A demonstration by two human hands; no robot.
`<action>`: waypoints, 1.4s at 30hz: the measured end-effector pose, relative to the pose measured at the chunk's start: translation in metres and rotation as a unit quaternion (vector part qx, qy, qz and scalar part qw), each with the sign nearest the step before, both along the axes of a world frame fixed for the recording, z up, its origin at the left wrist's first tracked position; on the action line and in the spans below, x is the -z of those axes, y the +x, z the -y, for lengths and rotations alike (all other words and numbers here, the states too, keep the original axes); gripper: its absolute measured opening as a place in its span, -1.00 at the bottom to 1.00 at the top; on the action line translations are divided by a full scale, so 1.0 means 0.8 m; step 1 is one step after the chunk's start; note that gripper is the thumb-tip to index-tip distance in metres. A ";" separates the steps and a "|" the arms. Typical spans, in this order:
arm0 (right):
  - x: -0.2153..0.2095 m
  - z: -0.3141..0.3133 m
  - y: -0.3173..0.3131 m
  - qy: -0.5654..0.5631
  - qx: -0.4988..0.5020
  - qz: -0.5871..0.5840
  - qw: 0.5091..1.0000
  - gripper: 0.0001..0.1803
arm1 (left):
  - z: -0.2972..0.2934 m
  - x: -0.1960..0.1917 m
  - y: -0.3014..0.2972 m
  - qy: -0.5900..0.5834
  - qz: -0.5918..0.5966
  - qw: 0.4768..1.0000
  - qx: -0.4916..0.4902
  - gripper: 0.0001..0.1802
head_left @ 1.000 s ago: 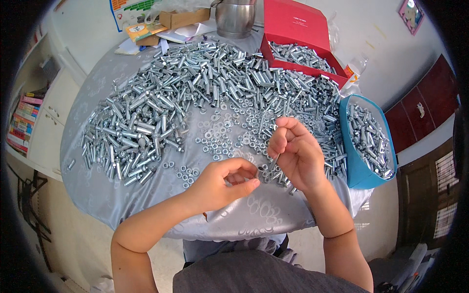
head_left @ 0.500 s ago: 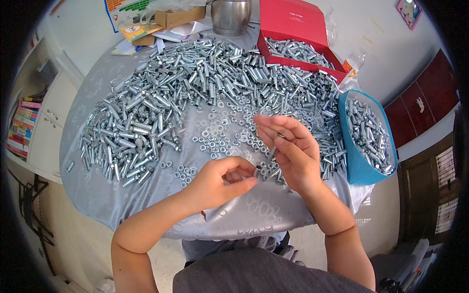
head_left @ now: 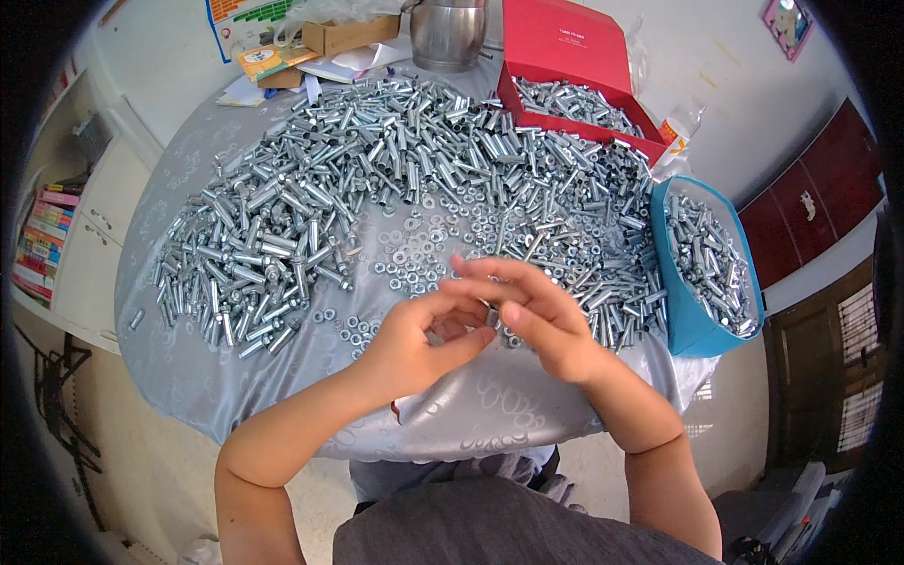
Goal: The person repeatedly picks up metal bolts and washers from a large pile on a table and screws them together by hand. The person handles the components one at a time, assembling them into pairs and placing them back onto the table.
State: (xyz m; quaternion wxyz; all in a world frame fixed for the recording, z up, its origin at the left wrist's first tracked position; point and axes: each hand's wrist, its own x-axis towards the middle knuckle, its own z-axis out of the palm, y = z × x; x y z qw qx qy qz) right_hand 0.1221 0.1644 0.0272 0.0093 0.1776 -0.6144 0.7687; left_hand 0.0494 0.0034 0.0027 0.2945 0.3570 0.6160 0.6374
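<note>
Before me, my left hand (head_left: 410,348) pinches a short metal sleeve (head_left: 492,318) between thumb and fingers. My right hand (head_left: 546,325) meets it from the other side, its thumb bent in at the sleeve's end and its fingers reaching over my left fingertips. Whatever lies between the right thumb and fingers is hidden. Just beyond the hands are loose nuts (head_left: 411,280) and flat washers (head_left: 405,252). A large heap of metal sleeves (head_left: 414,151) curves behind them. Bolts with sleeves on them (head_left: 273,250) are piled to the left.
At the right edge stands a blue bin (head_left: 704,341) full of metal parts. An open red box (head_left: 574,127) of similar parts sits at the back, near a steel pitcher (head_left: 448,38) and a cardboard box (head_left: 350,36). A silvery cloth (head_left: 188,377) covers the round table.
My right hand has come down and left to meet the left hand at the sleeve. The slim bolt seen in it before is now out of sight. The left hand has barely moved.
</note>
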 end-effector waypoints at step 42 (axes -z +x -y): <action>0.004 -0.012 -0.009 0.388 0.161 -0.077 0.904 -0.86 | -0.003 -0.004 -0.013 0.018 0.035 0.996 -0.074 -0.83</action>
